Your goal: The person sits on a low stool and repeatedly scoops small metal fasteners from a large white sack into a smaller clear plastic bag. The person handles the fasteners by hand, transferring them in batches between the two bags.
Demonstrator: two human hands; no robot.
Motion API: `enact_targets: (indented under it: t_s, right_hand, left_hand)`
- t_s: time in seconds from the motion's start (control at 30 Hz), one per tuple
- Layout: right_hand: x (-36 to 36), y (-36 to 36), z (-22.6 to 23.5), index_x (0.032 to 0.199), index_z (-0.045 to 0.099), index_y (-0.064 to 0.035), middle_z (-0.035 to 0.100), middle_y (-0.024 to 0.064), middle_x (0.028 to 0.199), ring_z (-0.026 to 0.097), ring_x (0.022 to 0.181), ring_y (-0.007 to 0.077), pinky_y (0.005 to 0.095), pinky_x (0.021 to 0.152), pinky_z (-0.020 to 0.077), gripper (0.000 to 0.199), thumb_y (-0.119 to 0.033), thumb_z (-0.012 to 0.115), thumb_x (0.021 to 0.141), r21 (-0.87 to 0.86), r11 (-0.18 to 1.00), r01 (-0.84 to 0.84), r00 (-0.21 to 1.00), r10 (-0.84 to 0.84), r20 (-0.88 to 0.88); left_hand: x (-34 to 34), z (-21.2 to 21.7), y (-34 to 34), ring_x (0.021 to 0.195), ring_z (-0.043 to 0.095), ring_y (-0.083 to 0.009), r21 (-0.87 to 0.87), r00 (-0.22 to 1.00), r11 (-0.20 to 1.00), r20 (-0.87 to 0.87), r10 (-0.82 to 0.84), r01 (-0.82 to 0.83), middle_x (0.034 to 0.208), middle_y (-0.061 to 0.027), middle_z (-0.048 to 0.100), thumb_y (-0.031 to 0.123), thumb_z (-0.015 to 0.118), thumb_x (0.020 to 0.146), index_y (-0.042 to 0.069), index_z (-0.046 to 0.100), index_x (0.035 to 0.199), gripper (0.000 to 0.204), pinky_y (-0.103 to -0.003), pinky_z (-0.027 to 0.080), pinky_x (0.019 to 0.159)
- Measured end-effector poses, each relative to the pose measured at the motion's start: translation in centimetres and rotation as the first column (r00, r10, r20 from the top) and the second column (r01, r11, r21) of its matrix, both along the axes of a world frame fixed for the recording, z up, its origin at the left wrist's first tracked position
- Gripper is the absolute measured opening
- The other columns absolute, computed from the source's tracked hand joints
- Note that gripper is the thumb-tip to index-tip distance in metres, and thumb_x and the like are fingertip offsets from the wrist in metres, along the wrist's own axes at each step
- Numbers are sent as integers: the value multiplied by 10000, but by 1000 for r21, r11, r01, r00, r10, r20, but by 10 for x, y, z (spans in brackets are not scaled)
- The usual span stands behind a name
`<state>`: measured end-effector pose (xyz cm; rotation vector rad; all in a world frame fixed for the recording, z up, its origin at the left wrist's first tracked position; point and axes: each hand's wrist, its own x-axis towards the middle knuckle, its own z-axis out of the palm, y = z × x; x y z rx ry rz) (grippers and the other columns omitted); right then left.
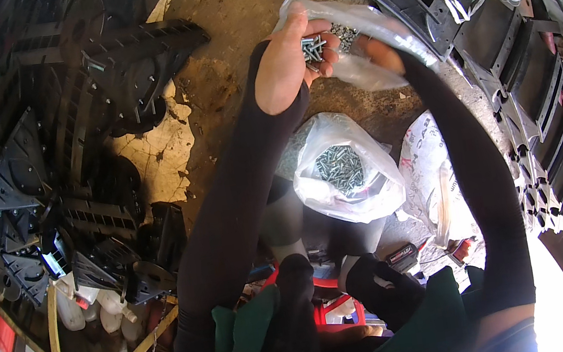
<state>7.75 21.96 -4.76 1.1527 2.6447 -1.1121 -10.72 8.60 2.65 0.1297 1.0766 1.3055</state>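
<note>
Several silver screws (313,50) lie in the cupped palm of my left hand (285,62), its fingers curled around them. Just to the right, a clear plastic bag (362,75) holds a pile of small metal nuts (346,36). My right hand (382,55) is at the mouth of this bag; its fingers are blurred and partly hidden by the plastic. Below both hands, a white plastic bag (379,194) stands open, with a heap of screws (341,168) inside.
Black molded parts (12,176) are piled on the left, and black metal frames (538,90) lie along the right. A printed white sack (421,162) lies beside the screw bag. A black battery pack (403,257) is near my feet. A red stool (323,309) shows under me.
</note>
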Motion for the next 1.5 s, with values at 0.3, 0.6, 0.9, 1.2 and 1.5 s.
enact_targets:
  t_s: [0.3, 0.6, 0.9, 1.2, 1.5]
  right_hand:
    - [-28, -23, 65, 852, 641, -17, 640, 55, 764, 607, 693, 102, 264, 603, 471, 147, -163, 625, 838, -589, 808, 20, 958, -183, -219]
    - [-17, -25, 53, 924, 670, -10, 648, 52, 710, 597, 639, 117, 273, 585, 465, 247, -248, 603, 913, -492, 843, 216, 926, -337, -170]
    - [5, -5, -45, 897, 706, -66, 690, 185, 850, 674, 818, 351, 447, 714, 522, 249, -276, 602, 811, 365, 920, 146, 964, -215, 154]
    - [-9, -23, -43, 863, 706, -73, 689, 190, 876, 671, 842, 359, 445, 742, 533, 248, -297, 638, 784, 191, 917, 351, 908, -383, 171]
    - [-26, -58, 15, 1037, 635, -66, 641, 166, 951, 627, 957, 304, 403, 798, 490, 220, -201, 603, 867, -205, 965, -163, 987, 161, -28]
  left_hand:
    - [2, -2, -3, 714, 578, -209, -168, 997, 983, 37, -70, 75, 876, -152, 616, 350, 405, 1031, -91, 563, 1035, 469, -326, 447, 614]
    - [3, -14, -13, 762, 574, -199, -108, 967, 989, 243, -72, 100, 908, -126, 613, 234, 445, 1015, -48, 567, 1044, 309, -320, 450, 634]
    - [6, -8, -14, 755, 549, -175, -57, 989, 988, 48, -141, 144, 919, -117, 614, 156, 461, 992, -66, 614, 1071, 281, -300, 445, 659]
    - [-4, -15, -21, 756, 568, -187, -77, 994, 996, 101, -39, 46, 930, -135, 633, 167, 447, 999, -79, 592, 1113, 307, -297, 459, 654]
    - [-10, 6, -35, 717, 577, -193, -78, 995, 995, 67, 73, -68, 884, -142, 635, 148, 425, 1009, -62, 579, 1051, 264, -310, 462, 619]
